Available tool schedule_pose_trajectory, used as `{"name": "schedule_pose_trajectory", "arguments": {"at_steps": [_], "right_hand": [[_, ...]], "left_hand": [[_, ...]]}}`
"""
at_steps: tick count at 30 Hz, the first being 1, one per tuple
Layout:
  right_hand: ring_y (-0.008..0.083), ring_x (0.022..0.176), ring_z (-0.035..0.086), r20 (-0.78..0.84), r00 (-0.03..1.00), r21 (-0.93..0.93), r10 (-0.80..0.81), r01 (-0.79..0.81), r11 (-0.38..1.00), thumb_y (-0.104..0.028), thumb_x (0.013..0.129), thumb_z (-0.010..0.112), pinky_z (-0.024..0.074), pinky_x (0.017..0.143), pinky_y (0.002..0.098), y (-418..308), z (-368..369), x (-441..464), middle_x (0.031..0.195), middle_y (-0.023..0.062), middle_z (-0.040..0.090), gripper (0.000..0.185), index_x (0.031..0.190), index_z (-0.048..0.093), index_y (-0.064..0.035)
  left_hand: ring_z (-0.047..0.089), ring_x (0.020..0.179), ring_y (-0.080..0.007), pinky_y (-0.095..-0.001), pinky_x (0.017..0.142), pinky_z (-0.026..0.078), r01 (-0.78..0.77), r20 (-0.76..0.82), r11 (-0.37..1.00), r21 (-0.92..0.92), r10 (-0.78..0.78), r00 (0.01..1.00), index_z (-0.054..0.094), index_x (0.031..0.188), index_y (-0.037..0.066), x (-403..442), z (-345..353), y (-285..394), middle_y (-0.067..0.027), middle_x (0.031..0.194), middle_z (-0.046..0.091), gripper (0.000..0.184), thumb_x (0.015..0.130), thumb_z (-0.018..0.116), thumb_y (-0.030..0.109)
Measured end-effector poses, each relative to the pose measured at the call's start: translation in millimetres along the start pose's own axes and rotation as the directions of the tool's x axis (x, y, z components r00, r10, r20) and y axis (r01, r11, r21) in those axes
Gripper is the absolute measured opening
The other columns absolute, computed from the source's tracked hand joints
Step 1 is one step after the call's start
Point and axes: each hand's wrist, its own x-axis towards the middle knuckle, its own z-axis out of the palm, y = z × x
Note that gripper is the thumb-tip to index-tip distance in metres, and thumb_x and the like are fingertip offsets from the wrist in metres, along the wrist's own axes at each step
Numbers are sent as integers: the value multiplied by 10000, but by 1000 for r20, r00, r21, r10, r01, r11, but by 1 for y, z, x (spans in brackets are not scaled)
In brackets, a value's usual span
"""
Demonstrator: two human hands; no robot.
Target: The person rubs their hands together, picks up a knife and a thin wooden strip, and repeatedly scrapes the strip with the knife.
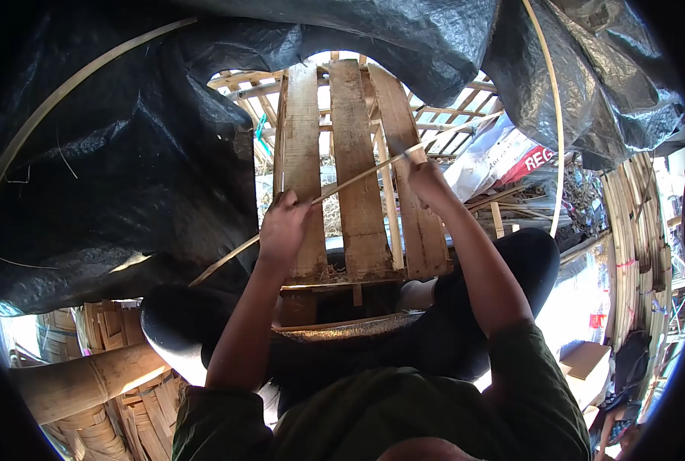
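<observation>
Strip [358, 177] — held w/ L hand [283, 228].

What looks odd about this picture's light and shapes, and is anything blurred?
Head view: lines bend and corners go black; glare shows between the wooden boards; black sheeting glints at upper right; something dark at the right hand is blurred.

From here, room over the planks [350, 154], between left hand [283, 224] and right hand [430, 184] | stick [358, 177] slants across it, blurred knife [398, 148] at right hand | tarp [127, 192] crowds the left | knees [533, 250] hem both sides
</observation>
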Motion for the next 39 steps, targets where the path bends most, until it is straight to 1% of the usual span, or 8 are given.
{"name": "schedule_pose_trajectory", "arguments": {"at_steps": [5,7,9,11,16,25,32,39], "right_hand": [[375,849,707,82,984,-210,-160,174,962,-459,1006,477,547,724,478,-30,52,-37,883,292,691,583,1005,682,86],[376,839,711,163,981,-191,-101,131,973,-426,1009,469,541,700,486,-32,32,-20,880,263,704,520,989,710,35],[364,780,710,-153,972,-150,-178,155,976,-355,1014,470,541,661,470,-15,10,0,828,225,710,431,999,710,3],[384,831,708,-64,965,68,-255,259,963,-323,1007,467,544,714,480,1,19,15,866,236,712,405,1012,707,4],[421,826,693,17,930,-222,-367,362,905,-451,1020,448,511,727,550,-20,60,-27,878,266,695,554,1037,674,55],[228,597,639,229,904,-210,-362,409,888,-319,1010,529,470,563,427,-52,-6,-18,628,120,611,402,846,625,35],[388,789,676,99,771,-242,-630,632,736,-282,986,528,507,719,463,-12,-36,12,856,245,679,292,928,667,-33],[399,900,680,-100,949,-316,-299,255,914,-311,979,537,515,793,452,5,-14,9,899,249,688,349,971,670,12]], "left_hand": [[628,803,-349,-462,695,529,-65,-20,998,-7,65,998,708,915,81,1,1,-6,-136,910,563,123,898,677,199],[639,767,-369,-467,670,530,-61,-57,997,-42,58,997,712,914,81,3,2,-8,-134,901,588,135,892,694,213],[642,771,-371,-468,670,530,-44,-46,998,-53,41,998,714,914,80,2,-2,-5,-135,887,597,137,881,706,212],[644,779,-377,-474,679,532,-7,-45,997,-77,3,999,722,927,82,5,-2,-3,-134,850,609,133,859,726,196],[648,817,-391,-486,724,529,-45,-31,996,-71,43,999,725,930,70,5,0,-10,-156,908,637,121,853,716,163],[650,852,-393,-476,773,523,134,22,975,-177,-132,991,740,938,61,14,-13,2,-179,877,667,171,869,708,215],[656,741,-375,-458,670,516,153,25,968,-198,-151,988,729,858,56,15,-16,12,-171,807,671,201,870,729,257],[664,749,-345,-434,681,516,223,172,934,-278,-180,968,718,819,73,16,-26,28,-130,781,682,174,831,761,241]]}}
